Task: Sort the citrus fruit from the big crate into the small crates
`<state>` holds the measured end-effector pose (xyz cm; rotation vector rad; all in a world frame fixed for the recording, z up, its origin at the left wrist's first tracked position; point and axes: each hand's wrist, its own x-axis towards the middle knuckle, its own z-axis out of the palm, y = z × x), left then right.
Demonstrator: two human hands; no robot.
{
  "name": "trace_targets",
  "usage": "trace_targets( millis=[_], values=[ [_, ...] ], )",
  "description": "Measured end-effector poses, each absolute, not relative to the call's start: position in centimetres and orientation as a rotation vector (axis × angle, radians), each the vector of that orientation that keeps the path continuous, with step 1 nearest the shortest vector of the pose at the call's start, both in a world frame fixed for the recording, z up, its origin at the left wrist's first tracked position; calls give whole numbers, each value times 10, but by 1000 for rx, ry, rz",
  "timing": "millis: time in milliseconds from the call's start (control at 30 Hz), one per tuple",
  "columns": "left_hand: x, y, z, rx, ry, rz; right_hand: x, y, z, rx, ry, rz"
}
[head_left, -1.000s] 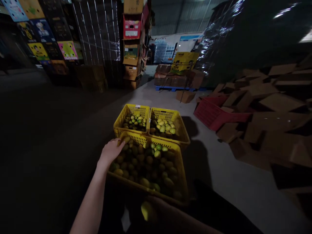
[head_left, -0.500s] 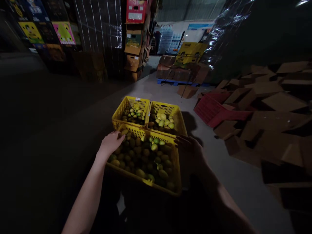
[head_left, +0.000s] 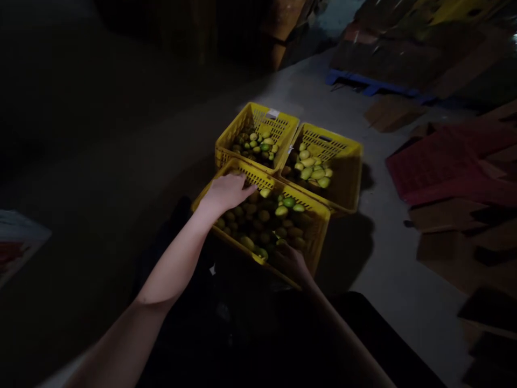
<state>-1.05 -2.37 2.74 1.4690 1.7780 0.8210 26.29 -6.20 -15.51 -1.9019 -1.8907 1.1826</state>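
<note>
The near yellow crate (head_left: pixel 324 229) holds many green and yellow lemons (head_left: pixel 281 211). My left hand (head_left: pixel 228 193) is over its back left part, thumb spread away from the other fingers, with nothing visible in it. Deep shadow covers my right hand (head_left: pixel 291 261), which reaches down among the fruit at the crate's front right. Its fingertips are too dark to show whether they grip a lemon. Behind stand two more yellow crates: the back left crate (head_left: pixel 234 125) with small green and yellow fruit, and the back right crate (head_left: pixel 347 156) with paler lemons heaped toward its left.
Flattened and open cardboard boxes (head_left: pixel 448 253) are piled at right beside a red crate (head_left: pixel 436 167). A blue pallet (head_left: pixel 369 85) bears stacked cartons at the back. A pale box (head_left: pixel 20 237) shows at the left edge. The grey floor (head_left: pixel 388 258) is dimly lit.
My view has tilted down and turned, so the crates appear higher and further right. My right hand has moved from the crate's right rim into the fruit. My left hand stays near the back left.
</note>
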Motion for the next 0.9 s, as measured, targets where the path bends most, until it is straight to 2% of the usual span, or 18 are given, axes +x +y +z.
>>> trace_targets(
  millis=[200,467,533,667,833,900],
  values=[
    [-9,-20,24,1262,1553,1059,223,-36,-192,-2157,-2399,884],
    [-14,-18,23,1184,1544,919,197,-14,-216,-2385,-2713,693],
    [-13,-18,27,1356,1647,716,196,-12,-210,-2358,-2730,714],
    [-10,-19,34,1877,1771,79,203,-1,-178,-2203,-2682,836],
    [1,-20,33,2009,1731,-121,230,29,-96,-1989,-2456,883],
    [12,-17,25,1955,1732,-148,242,34,-56,-1882,-2133,818]
  ],
)
